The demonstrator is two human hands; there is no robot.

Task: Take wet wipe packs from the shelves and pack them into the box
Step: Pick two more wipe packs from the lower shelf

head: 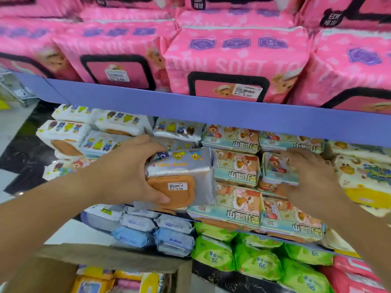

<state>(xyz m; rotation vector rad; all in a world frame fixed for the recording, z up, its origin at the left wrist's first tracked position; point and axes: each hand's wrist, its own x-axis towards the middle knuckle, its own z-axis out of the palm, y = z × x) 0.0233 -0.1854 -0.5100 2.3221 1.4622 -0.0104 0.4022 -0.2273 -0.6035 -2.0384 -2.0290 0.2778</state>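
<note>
Hands first: left hand has its fingers curled over the top of a silver wipe pack and its thumb pressed on the orange lid. The pack is held clear, in front of the stacks under the blue shelf edge. Right hand lies on a small teal bear pack in the stack further right; it is motion-blurred, so I cannot tell whether the fingers have closed or merely rest there. Box sits low left, flap open, yellow packs already inside, well below both hands. Risks noted: foil wrap looks slick, so a one-handed grip could slip on the way down. Pulling the teal pack from a tight stack could drag its neighbours off the shelf. Two packs lowered together may catch the box flap.
</note>
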